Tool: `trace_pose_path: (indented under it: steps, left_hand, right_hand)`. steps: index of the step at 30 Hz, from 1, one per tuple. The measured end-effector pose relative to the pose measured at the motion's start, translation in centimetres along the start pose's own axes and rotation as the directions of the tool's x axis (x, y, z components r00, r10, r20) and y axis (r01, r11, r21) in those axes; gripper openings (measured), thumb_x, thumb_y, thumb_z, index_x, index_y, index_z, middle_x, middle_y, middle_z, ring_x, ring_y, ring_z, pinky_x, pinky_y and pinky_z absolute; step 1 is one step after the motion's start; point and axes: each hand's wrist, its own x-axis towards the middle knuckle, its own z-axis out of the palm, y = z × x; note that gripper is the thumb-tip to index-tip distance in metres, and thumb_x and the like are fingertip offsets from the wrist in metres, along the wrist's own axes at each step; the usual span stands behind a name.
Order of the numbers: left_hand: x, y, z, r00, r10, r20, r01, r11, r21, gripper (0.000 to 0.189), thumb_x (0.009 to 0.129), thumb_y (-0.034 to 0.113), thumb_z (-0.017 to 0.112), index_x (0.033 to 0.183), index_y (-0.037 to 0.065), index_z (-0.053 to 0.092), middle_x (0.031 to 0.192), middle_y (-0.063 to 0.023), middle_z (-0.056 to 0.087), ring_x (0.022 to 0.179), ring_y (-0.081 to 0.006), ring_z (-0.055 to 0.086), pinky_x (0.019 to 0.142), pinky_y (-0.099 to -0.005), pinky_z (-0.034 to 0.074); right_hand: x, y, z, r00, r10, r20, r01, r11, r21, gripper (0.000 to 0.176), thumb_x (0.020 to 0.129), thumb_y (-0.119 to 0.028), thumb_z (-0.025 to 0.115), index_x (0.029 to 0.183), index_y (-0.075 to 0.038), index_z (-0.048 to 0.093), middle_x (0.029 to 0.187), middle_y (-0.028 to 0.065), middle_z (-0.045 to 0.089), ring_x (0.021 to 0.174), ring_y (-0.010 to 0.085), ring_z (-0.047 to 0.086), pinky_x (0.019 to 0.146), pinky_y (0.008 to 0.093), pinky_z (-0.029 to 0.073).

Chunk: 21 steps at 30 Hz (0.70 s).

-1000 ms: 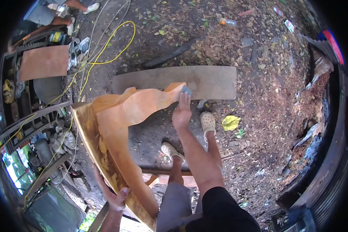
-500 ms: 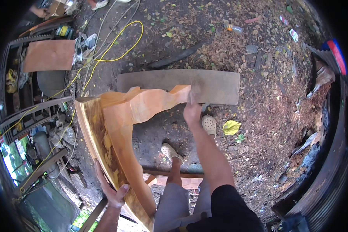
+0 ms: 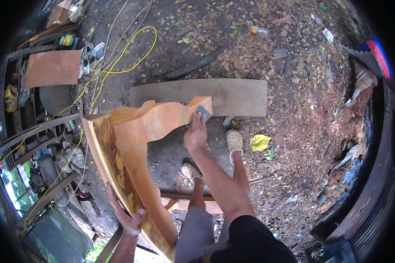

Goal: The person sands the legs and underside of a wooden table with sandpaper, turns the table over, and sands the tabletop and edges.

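Observation:
A large curved orange wooden piece stands on edge in front of me, its carved leg reaching out to the right. My right hand presses a small grey sanding pad against the lower edge of that leg near its tip. My left hand grips the lower rim of the piece from underneath and steadies it. My legs and pale clogs show below the wood.
A long grey plank lies on the dirt behind the leg. Yellow cable runs across the ground at upper left, near a brown board and metal racks. Dry leaves and litter cover the ground on the right.
My right hand with the pad has slid back left along the leg's edge, from its tip to a spot just below it. The left hand holds the same grip.

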Motion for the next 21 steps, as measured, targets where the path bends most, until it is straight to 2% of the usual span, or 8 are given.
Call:
trace_pose_path:
  steps: [3,6,8,12,15,18,19,21]
  left_hand:
    - [0.1,0.2,0.4,1.000,0.011,-0.003,-0.011,1.000,-0.016,0.136,0.081,0.066,0.081,0.167,-0.009,0.009,0.170,-0.0273,0.017,0.159,-0.0377,0.020,0.129,-0.0518,0.019]
    - [0.3,0.2,0.6,1.000,0.023,-0.009,-0.023,0.998,-0.056,0.135,0.081,0.066,0.081,0.167,-0.010,0.009,0.170,-0.0275,0.017,0.159,-0.0375,0.021,0.129,-0.0511,0.019]
    - [0.3,0.0,0.4,0.999,0.032,-0.012,-0.032,0.998,-0.055,0.135,0.082,0.066,0.081,0.167,-0.010,0.009,0.169,-0.0273,0.018,0.158,-0.0375,0.021,0.129,-0.0507,0.020]
    - [0.2,-0.1,0.3,1.000,0.021,-0.011,-0.021,0.999,-0.039,0.135,0.081,0.066,0.081,0.167,-0.010,0.010,0.170,-0.0273,0.017,0.158,-0.0375,0.022,0.129,-0.0505,0.020]
    - [0.1,0.0,0.2,1.000,0.010,-0.016,-0.011,0.999,-0.031,0.136,0.081,0.066,0.082,0.167,-0.010,0.010,0.170,-0.0277,0.018,0.159,-0.0375,0.021,0.129,-0.0506,0.020]
    - [0.1,-0.1,0.0,1.000,0.006,-0.019,-0.006,1.000,-0.025,0.136,0.080,0.067,0.082,0.167,-0.010,0.010,0.170,-0.0285,0.019,0.159,-0.0381,0.021,0.129,-0.0509,0.020]
    - [0.2,-0.2,0.1,1.000,0.004,-0.020,-0.005,0.999,-0.032,0.137,0.080,0.068,0.082,0.167,-0.010,0.011,0.170,-0.0288,0.020,0.159,-0.0384,0.021,0.129,-0.0511,0.020]
    - [0.2,0.1,0.3,1.000,0.000,-0.017,-0.001,0.998,-0.055,0.137,0.080,0.068,0.081,0.167,-0.010,0.011,0.170,-0.0293,0.020,0.159,-0.0391,0.022,0.129,-0.0513,0.020]
  right_hand:
    - [1.4,-3.6,-3.7,0.812,0.466,0.352,-0.566,0.776,0.277,0.042,0.098,-0.004,0.056,0.139,0.005,0.064,0.135,0.0282,0.067,0.129,0.0425,0.064,0.114,0.0497,0.049]
    - [1.4,-1.3,-7.6,0.970,0.137,0.201,-0.241,0.652,0.719,0.038,0.104,-0.007,0.055,0.139,-0.002,0.068,0.128,0.0214,0.072,0.120,0.0249,0.069,0.109,0.0392,0.051]
    - [3.2,0.5,-8.2,0.927,0.376,-0.001,-0.230,0.569,0.789,0.038,0.104,-0.005,0.054,0.140,-0.005,0.068,0.128,0.0157,0.073,0.118,0.0130,0.064,0.107,0.0311,0.050]
    - [7.0,0.1,-11.3,0.952,0.306,-0.007,-0.282,0.886,0.367,0.047,0.098,0.001,0.057,0.143,-0.006,0.065,0.139,0.0161,0.068,0.127,0.0256,0.066,0.112,0.0372,0.050]
    - [6.0,6.2,-2.8,0.980,-0.184,0.080,0.183,0.983,0.022,0.064,0.085,0.006,0.062,0.148,-0.007,0.059,0.153,0.0194,0.059,0.141,0.0425,0.054,0.118,0.0499,0.046]
    - [4.4,3.0,-1.9,0.960,-0.281,-0.012,0.278,0.956,-0.092,0.055,0.088,0.007,0.057,0.141,-0.004,0.065,0.145,0.0244,0.064,0.139,0.0451,0.056,0.115,0.0489,0.048]
    - [3.9,1.4,-1.7,0.961,-0.276,-0.013,0.275,0.961,-0.037,0.052,0.090,0.006,0.056,0.140,-0.002,0.065,0.141,0.0245,0.065,0.134,0.0414,0.061,0.114,0.0485,0.049]
    - [4.7,-1.4,-4.2,0.941,0.190,0.279,-0.254,0.943,0.215,0.050,0.091,0.005,0.056,0.140,0.000,0.064,0.140,0.0219,0.067,0.129,0.0367,0.064,0.113,0.0448,0.049]
